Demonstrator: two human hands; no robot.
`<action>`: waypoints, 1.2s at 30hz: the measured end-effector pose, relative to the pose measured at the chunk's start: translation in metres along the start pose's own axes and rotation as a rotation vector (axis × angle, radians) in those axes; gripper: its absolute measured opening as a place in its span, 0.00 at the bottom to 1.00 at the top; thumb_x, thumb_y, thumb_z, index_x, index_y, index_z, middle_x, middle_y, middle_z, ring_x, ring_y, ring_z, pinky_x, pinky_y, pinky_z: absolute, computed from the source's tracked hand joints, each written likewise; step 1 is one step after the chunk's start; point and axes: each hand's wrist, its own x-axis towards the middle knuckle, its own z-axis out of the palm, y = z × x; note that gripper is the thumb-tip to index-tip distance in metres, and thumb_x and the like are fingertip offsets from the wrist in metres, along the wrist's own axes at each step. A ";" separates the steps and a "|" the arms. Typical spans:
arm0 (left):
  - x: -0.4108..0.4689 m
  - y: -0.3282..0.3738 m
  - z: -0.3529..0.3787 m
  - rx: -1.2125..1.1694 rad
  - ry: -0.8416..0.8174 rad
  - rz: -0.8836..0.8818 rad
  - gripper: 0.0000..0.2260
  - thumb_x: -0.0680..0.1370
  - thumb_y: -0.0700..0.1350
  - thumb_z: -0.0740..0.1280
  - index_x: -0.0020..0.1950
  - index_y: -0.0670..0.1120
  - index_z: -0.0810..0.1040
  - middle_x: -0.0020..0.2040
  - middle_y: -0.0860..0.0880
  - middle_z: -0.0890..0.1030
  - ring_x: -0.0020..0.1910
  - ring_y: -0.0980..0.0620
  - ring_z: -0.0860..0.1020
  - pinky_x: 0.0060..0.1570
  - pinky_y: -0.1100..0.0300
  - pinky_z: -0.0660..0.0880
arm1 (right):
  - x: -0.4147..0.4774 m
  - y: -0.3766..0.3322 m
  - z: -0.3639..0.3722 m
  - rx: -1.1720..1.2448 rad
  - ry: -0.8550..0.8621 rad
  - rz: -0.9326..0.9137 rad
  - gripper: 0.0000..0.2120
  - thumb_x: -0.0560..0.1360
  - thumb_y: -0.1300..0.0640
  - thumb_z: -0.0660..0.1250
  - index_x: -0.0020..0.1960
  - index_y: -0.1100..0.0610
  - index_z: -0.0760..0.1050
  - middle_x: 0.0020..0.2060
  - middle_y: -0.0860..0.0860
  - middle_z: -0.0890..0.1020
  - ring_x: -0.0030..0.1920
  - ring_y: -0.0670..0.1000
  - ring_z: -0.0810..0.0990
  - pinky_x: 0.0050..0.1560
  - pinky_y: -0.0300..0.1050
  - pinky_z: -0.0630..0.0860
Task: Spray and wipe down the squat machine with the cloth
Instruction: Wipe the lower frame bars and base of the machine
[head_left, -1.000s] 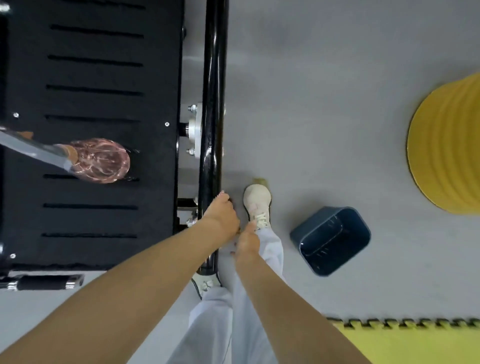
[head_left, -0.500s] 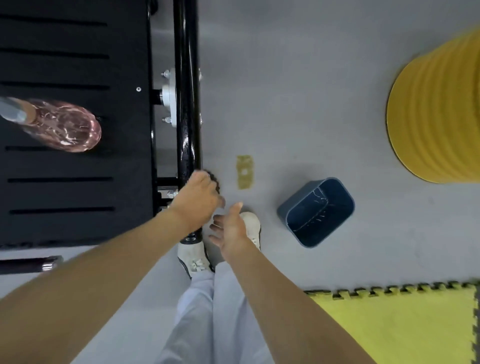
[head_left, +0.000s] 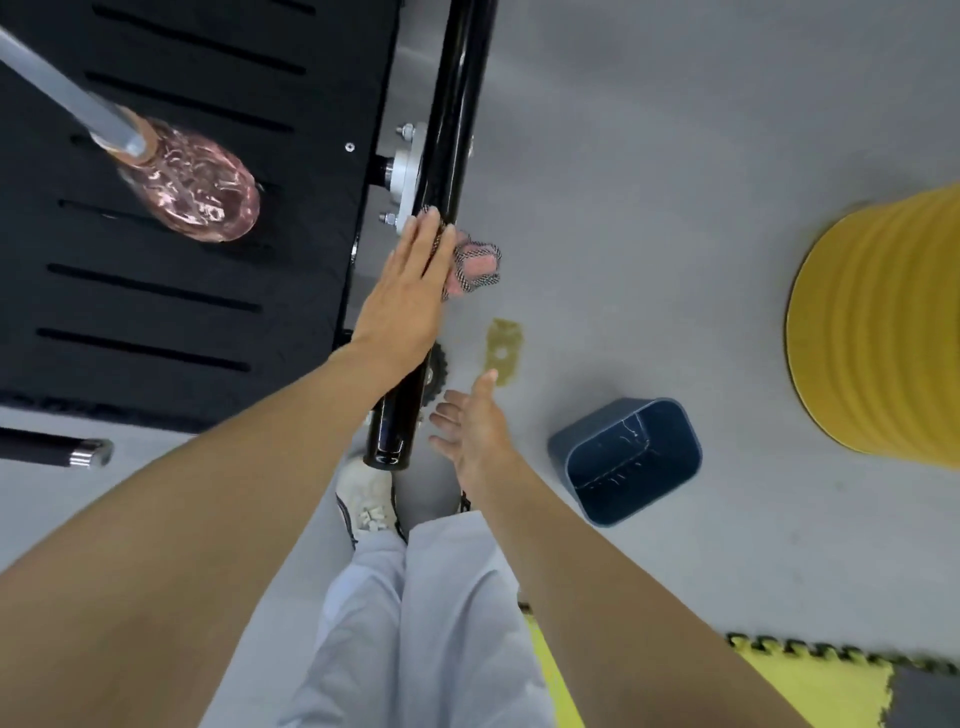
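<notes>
The left hand (head_left: 410, 291) has moved up the glossy black tube of the squat machine (head_left: 447, 130). Half a second ago it was curled round the tube's lower end. Now it lies flat with its fingers straight, pressing the pink cloth with dark mesh edging (head_left: 475, 265) against the tube just below the silver bolted flange (head_left: 405, 171). Part of the cloth bunches out to the right of the fingers. The right hand (head_left: 475, 426) sat close beside the left before and is now well apart from it. It hangs open over the floor near the tube's end, fingers relaxed and spread, holding nothing.

To the left of the tube lies the black slotted platform (head_left: 182, 260). Above it is a grey bar ending in a pink, clear-wrapped bulb (head_left: 197, 192). A chrome-tipped black bar (head_left: 52, 449) juts in at the left edge.

The smooth grey floor (head_left: 675, 156) carries a small yellowish patch (head_left: 501, 345). A dark blue plastic bin (head_left: 631, 460) stands to the right of the right hand, and a ribbed yellow cylinder (head_left: 883, 332) stands further right. A yellow puzzle-edged mat (head_left: 810, 691) lies at the lower right. One white shoe (head_left: 366, 501) and pale trousers (head_left: 415, 623) show below the tube's end.
</notes>
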 end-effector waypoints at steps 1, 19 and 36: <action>-0.004 0.005 0.003 -0.054 0.022 -0.043 0.35 0.76 0.28 0.58 0.78 0.42 0.46 0.79 0.44 0.43 0.78 0.46 0.43 0.74 0.49 0.56 | 0.000 -0.003 0.000 -0.011 0.001 -0.009 0.34 0.81 0.39 0.42 0.70 0.64 0.67 0.67 0.59 0.73 0.66 0.56 0.73 0.65 0.54 0.69; 0.018 -0.008 -0.017 -0.980 0.070 -0.744 0.07 0.82 0.46 0.59 0.55 0.45 0.74 0.51 0.43 0.78 0.54 0.44 0.76 0.52 0.56 0.71 | -0.003 -0.022 0.027 -0.191 0.055 -0.087 0.33 0.82 0.40 0.42 0.66 0.64 0.70 0.60 0.60 0.78 0.61 0.57 0.77 0.62 0.53 0.72; -0.193 0.040 0.071 -0.522 0.196 -0.571 0.23 0.82 0.38 0.51 0.78 0.43 0.53 0.78 0.50 0.55 0.75 0.58 0.51 0.74 0.60 0.55 | -0.003 -0.007 0.025 -0.495 0.174 -0.198 0.30 0.81 0.40 0.46 0.60 0.63 0.74 0.54 0.57 0.78 0.57 0.57 0.77 0.64 0.55 0.71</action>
